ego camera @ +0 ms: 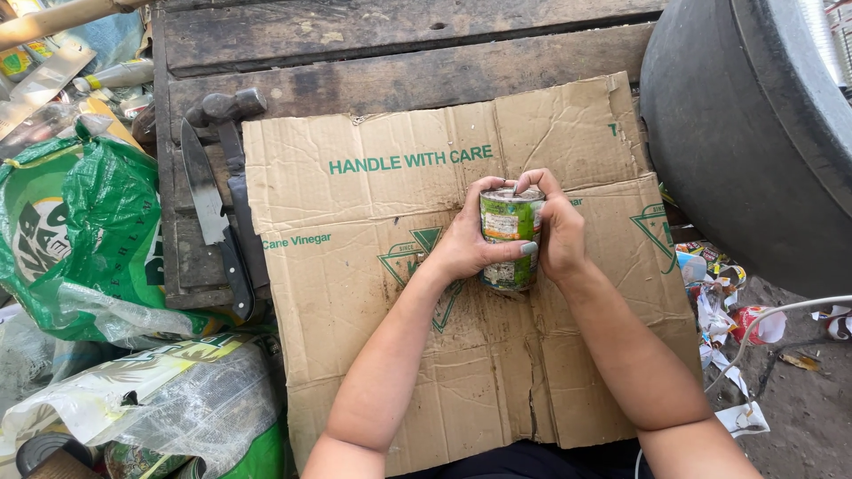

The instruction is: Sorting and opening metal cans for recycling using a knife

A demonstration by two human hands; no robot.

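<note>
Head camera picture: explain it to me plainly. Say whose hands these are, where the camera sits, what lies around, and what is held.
The camera sits on a person's head and looks down at that person's own bare hands. The left hand and right hand together grip a green-labelled tin can above a flattened cardboard sheet spread on a wooden bench. Left of the cardboard lie a knife and a hammer. Further left is a green plastic bag; a large dark tub stands at the right.

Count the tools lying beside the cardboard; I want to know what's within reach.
2: a knife and a hammer lie side by side on the wooden platform, left of the cardboard. More may be hidden among the bags.
</note>
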